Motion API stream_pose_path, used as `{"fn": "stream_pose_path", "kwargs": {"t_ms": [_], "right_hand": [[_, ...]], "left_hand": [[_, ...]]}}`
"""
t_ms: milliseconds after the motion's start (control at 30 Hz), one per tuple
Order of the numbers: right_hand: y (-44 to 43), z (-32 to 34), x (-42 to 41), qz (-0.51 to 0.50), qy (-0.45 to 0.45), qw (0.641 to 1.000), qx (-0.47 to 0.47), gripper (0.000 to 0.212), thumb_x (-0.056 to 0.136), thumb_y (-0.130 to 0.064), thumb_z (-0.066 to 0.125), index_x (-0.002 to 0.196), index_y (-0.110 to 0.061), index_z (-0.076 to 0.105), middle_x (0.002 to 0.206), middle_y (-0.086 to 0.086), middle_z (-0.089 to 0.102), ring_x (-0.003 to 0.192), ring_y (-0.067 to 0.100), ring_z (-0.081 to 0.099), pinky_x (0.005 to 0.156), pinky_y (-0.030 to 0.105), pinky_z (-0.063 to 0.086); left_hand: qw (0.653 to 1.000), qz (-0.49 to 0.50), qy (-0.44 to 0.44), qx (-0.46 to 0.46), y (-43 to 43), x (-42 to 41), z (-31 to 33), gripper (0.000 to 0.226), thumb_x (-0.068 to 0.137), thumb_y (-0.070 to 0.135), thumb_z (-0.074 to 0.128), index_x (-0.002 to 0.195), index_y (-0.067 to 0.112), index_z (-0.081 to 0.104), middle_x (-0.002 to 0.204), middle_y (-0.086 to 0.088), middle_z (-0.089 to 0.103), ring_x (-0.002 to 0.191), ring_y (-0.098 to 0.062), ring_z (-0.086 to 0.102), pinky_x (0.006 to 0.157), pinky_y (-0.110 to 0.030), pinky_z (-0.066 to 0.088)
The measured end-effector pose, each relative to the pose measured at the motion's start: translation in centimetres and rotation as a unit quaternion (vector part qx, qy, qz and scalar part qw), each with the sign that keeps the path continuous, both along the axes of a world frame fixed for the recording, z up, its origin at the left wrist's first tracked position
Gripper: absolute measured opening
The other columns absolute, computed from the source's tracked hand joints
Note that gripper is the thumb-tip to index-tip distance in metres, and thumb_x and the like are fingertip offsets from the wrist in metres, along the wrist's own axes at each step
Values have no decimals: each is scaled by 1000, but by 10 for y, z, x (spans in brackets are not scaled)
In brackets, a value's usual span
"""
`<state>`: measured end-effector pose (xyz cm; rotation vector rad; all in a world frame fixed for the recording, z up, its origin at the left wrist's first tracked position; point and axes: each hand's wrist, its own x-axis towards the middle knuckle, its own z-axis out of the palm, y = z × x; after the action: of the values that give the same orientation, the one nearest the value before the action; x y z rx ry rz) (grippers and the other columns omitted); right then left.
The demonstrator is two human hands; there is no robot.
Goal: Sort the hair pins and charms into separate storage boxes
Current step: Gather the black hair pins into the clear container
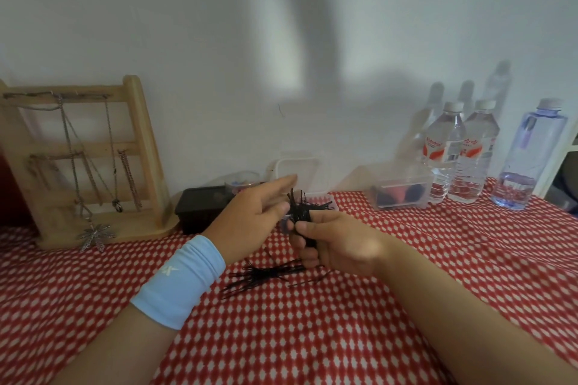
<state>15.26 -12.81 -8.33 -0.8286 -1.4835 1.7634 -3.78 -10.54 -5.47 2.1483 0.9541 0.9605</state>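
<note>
While clenched around a bundle of black hair pins (299, 212), the right grip (339, 244) is held just above the cloth (312, 337), thumb on top, fingers curled under, knuckles turned leftward. Pin ends are seen fanning upward out of the fist. Right forearm is angled in from the lower right.

Left grip (250, 217) is raised beside the bundle: index finger stretched straight toward the wall, thumb tip laid against the pins. Whether pins are pinched there cannot be told; the other fingers are hidden. A light blue wristband (181, 281) is worn on the left wrist, forearm entering from the lower left.

Directly below both hands, a loose scatter of hair pins (266, 275) is spread on the red-and-white cloth.

Just behind the bundle, a small clear box (327, 201) is partly seen, dark pins apparently inside. A black box (200, 206) is placed left of it. Farther left, a wooden stand (137, 141) is hung with chains and a leaf pendant (93, 234). At right, a clear container (400, 194) and water bottles (444, 150) are lined along the wall.
</note>
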Motion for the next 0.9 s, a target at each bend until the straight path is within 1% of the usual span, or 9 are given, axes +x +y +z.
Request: {"fn": "stream_pose_path", "kwargs": {"t_ms": [67,200,333,433,533,633,733,800,900], "right_hand": [[1,-1,-1,1,21,1000,-9,16,107,-15,40,103,-11,54,78,2,47,68,16,43,67,28,39],[0,-4,0,1,22,1000,-18,20,107,-14,40,98,-12,58,80,3,49,70,16,47,69,30,39],[-1,-6,-1,-2,19,1000,-22,17,106,-15,40,99,-11,55,85,5,56,71,16,48,63,27,36],[0,-7,-4,-11,28,999,-20,19,106,-14,40,99,-12,57,83,5,55,68,16,46,62,27,36],[0,-8,-2,-31,45,998,-21,19,107,-13,38,105,-10,57,83,6,54,68,16,46,65,29,36],[0,-8,0,-24,37,999,-7,19,108,-14,36,105,-9,54,79,5,51,67,16,45,64,29,36],[1,-9,-1,-15,35,999,-4,25,109,-14,34,102,-12,58,75,3,44,65,16,42,60,28,35],[0,-8,-3,-14,32,999,-1,30,108,-14,35,96,-15,63,74,3,45,65,16,43,59,27,36],[0,-8,-4,-16,37,999,-4,25,107,-14,39,92,-12,59,78,5,52,68,16,48,61,27,39]], "left_hand": [[1000,-8,21,-7,-1,0,0,49,100,8,50,145,28,45,139,22,52,112,11,56,110,-23,39],[997,-33,65,4,-4,-3,2,43,100,11,51,137,33,52,121,34,55,114,20,50,99,-4,37],[999,9,41,35,1,-7,3,34,98,12,53,125,31,63,113,19,68,109,6,60,98,-16,45],[999,17,-9,28,1,-8,4,35,96,7,56,122,29,64,105,16,72,105,3,64,97,-15,47],[999,-6,41,24,-2,-6,4,38,96,8,57,128,28,63,114,29,63,111,14,57,99,-6,39],[996,-24,85,21,-3,-7,6,41,97,12,56,129,36,60,111,39,59,113,19,52,97,-1,35],[997,-18,75,3,-1,-6,7,46,100,16,51,140,38,48,132,27,53,126,12,46,106,-10,34],[998,-28,57,-24,-2,-4,6,51,102,17,48,148,34,37,142,20,45,132,9,39,104,-7,34],[994,-53,100,0,-4,-1,1,46,100,18,51,143,34,46,137,18,56,125,10,48,110,-21,39]]}}
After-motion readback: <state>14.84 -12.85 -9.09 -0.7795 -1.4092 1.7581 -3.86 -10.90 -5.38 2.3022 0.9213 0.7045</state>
